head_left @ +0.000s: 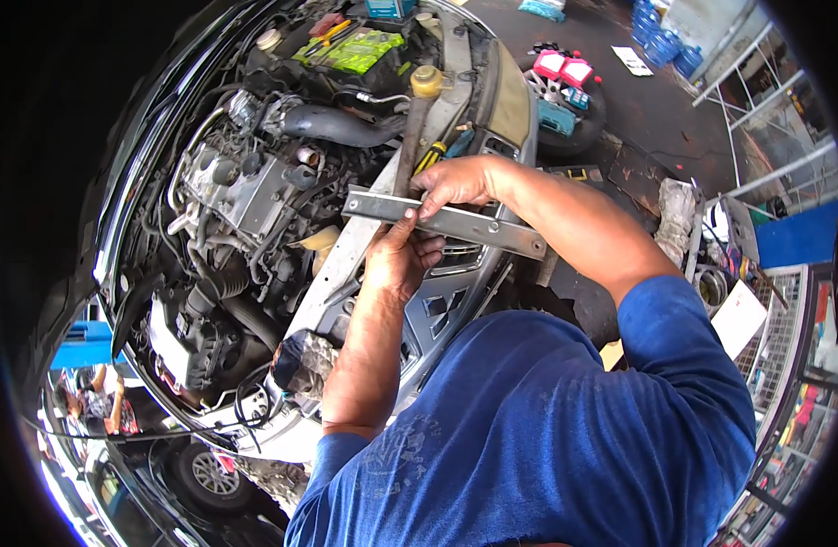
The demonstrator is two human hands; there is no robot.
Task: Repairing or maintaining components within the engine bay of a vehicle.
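Note:
A flat grey metal bar (478,227) with holes along it lies slantwise across both hands, above the front edge of the engine bay. My left hand (399,260) grips it from below, its thumb up against the bar's near face. From the right, my right hand (455,185) pinches the bar's upper edge with thumb and fingers, close to the left thumb. A brown, worn shaft (414,141) runs away from the bar beside my right hand; whether the fingers touch it is hidden. Yellow-handled pliers (431,157) rest just past that hand.
The open engine bay holds an engine (241,187), a black intake hose (341,126) and a yellow-capped reservoir (426,82). A bright green cloth (355,52) carries tools. Beyond the bumper, red and teal containers (562,68) sit on a tire. A metal rack (775,91) stands at right.

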